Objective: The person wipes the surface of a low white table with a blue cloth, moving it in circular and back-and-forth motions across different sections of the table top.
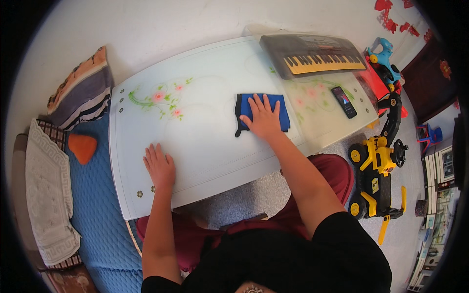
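Observation:
A folded blue cloth with a black edge [284,113] lies on the white flower-patterned table [209,146], right of its middle. My right hand [263,118] rests flat on top of the cloth, fingers apart and pointing away from me, and hides part of it. Nearer the table's left front, my left hand [160,166] lies palm down on the bare surface with nothing in it. The fingers of that hand are slightly spread.
An electronic keyboard [318,55] under a clear cover stands at the back right. In front of it a smartphone [343,102] lies on the table. A blue quilted seat [95,197] with cushions borders the left. On the floor at right is a yellow-and-black ride-on toy excavator [379,157].

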Demonstrator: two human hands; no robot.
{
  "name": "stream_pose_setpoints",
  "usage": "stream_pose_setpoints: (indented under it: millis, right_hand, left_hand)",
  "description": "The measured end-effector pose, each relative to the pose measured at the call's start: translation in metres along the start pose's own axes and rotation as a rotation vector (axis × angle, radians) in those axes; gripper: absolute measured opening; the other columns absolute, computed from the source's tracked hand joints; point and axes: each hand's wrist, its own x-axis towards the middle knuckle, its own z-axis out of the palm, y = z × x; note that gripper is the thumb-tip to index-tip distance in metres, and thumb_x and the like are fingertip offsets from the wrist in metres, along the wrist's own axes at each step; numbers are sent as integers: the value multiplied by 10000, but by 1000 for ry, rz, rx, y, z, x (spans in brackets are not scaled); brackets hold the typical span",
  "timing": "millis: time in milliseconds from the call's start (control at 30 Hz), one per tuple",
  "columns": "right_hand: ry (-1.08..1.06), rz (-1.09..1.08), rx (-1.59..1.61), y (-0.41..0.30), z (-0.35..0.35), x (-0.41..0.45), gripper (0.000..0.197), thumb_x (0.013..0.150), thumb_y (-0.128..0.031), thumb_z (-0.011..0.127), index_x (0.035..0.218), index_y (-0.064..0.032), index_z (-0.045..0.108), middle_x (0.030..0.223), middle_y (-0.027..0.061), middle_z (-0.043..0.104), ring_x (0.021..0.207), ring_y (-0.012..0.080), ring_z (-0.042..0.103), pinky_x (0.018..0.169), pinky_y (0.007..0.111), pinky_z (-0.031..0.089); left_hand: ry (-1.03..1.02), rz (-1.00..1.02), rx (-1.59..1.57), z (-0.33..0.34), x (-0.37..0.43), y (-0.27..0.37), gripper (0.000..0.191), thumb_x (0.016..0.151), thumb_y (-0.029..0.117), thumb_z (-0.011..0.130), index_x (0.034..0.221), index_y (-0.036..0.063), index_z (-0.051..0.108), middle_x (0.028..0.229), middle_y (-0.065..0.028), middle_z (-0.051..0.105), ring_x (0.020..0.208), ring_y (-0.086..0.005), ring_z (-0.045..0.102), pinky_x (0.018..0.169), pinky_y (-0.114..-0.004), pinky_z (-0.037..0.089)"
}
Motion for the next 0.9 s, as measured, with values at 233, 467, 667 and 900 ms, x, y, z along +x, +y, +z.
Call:
stream_pose_setpoints:
  millis: [233,467,667,900]
  right_hand:
    - [31,-8,-33,16,11,90,790,1017,-661,376,1613,-145,334,1699,56,252,1583,303,143,1237,653,55]
    - [-50,51,-26,13,9,135,787,1026,-658,357,1636,-167,279,1719,37,199,1595,296,98,1240,646,42]
    - [-16,-24,-34,10,16,110,797,1024,-661,353,1634,-153,281,1717,54,202,1590,313,112,1237,649,44]
    - [0,-211,11,-33,15,18,808,1011,-651,397,1609,-111,333,1699,86,246,1582,331,133,1231,660,49]
  left_hand:
    - [52,27,31,-4,-4,3,516,1012,210,486,1491,22,446,1594,-212,376,1527,-365,275,1273,-507,161]
    - [57,18,41,-8,-6,5,507,1000,192,498,1481,39,454,1591,-193,381,1522,-357,281,1268,-501,173]
    - [67,23,14,-6,-5,7,514,989,196,515,1473,34,457,1582,-196,389,1518,-361,288,1264,-503,181]
    - [69,9,2,-7,-4,9,514,996,215,510,1472,27,455,1584,-202,386,1519,-364,285,1267,-516,177]
